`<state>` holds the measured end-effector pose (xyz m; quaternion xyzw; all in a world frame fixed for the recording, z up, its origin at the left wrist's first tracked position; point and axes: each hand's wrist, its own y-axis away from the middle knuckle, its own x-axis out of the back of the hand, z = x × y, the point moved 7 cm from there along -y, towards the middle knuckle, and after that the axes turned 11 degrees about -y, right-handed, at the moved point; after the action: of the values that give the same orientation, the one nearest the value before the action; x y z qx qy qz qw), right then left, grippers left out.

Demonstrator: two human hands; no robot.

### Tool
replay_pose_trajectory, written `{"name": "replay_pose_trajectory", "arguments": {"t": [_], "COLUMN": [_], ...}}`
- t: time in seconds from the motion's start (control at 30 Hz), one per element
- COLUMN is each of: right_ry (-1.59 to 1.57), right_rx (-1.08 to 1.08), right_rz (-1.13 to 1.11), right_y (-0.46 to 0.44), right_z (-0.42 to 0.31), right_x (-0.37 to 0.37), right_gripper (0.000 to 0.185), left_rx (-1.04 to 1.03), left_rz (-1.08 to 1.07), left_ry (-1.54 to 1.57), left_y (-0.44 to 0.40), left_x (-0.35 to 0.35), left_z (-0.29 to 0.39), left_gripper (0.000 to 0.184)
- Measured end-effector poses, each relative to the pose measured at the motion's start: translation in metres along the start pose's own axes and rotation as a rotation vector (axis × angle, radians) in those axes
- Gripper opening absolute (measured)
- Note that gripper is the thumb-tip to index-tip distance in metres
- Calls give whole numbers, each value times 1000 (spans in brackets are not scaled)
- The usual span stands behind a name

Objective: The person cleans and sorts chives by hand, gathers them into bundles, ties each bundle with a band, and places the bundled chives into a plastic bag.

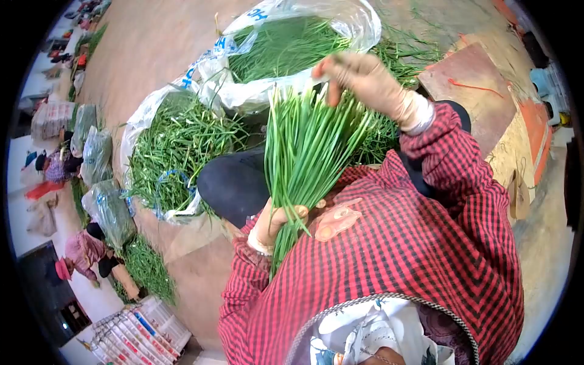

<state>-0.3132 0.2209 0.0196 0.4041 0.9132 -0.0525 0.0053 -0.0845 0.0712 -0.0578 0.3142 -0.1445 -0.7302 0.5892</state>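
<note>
My left hand (278,224), in a pale glove, is wrapped round a bunch of garlic chives (313,143) near its leafy lower end. The bunch fans out upward, its pale cut ends at the top. My right hand (368,82), gloved too and slightly blurred, is at those ends with its fingers curled in towards the thumb. Orange shows at a fingertip. Whatever these fingers hold, if anything, is too small to make out. Just beyond the bunch lies an open plastic bag (243,97) with long green chives (286,48) inside.
Loose, tangled greens (182,152) fill another plastic sheet at left. A board (468,91) with an orange string lies at right. Filled clear bags (100,155), another person (85,249) and stacked white crates (143,331) are along the left side.
</note>
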Motion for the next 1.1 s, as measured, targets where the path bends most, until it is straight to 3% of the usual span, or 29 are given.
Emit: {"name": "replay_pose_trajectory", "arguments": {"t": [0.1, 0.17, 0.23, 0.27, 0.3, 0.33, 0.4, 0.47, 0.5, 0.57, 0.63, 0.7, 0.8, 0.9, 0.97, 1.03, 1.07, 1.1], "right_ry": [13, -13, 675, 843, 807, 646, 204, 31, -208, -210, -441, -678, -769, -721, -605, -591, -573, -557], "right_rx": [42, -59, -330, -393, -473, -419, -538, -431, -303, -170, -266, -225, -177, -153, -257, -332, -364, -398], "right_rz": [311, 329, 230, 186, 109, 109, -105, -219, -280, -133, -34, 169, 272, 316, 218, 189, 207, 222], "right_y": [3, 8, 19, 30, 36, 40, 45, 40, 33, 22, 11, 7, 9, 25, 43, 58, 66, 72], "right_z": [-6, 10, 38, 31, 39, 48, 48, 48, 27, 31, 39, 49, 46, 21, 16, 12, 5, 3], "right_x": [71, 115, 134, 117, 107, 90, 33, -13, -39, -52, -51, -31, 11, 52, 76, 88, 87, 84], "right_gripper": [37, 39, 62, 92, 104, 103, 106, 108, 107, 95, 77, 40, 25, 28, 32, 42, 46, 50], "left_rx": [-16, -31, -19, -47, -79, -90, -192, -276, -395, -338, -302, -299, -694, -905, -693, -820, -972, -1000], "left_rz": [-34, 50, 22, 90, 157, 170, 288, 451, 532, 725, 770, 723, 607, 307, 136, 435, 552, 634], "left_ry": [-5, 40, 66, 49, 34, -30, -109, -208, -491, -1105, -1555, -1548, -1442, -1219, -724, -614, -588, -534], "left_y": [5, 11, 12, 13, 12, 11, -5, -19, -32, -44, -65, -82, -78, -74, -75, -66, -57, -46], "left_x": [1, 5, 9, 15, 21, 21, 21, 23, 26, -3, -29, -54, -91, -99, -76, -42, -33, -28], "left_z": [5, 14, 10, 11, 14, 24, 36, 53, 60, 91, 103, 111, 128, 131, 132, 142, 155, 168], "left_gripper": [35, 36, 35, 35, 34, 41, 47, 62, 71, 89, 104, 100, 102, 74, 31, 18, 18, 24]}}
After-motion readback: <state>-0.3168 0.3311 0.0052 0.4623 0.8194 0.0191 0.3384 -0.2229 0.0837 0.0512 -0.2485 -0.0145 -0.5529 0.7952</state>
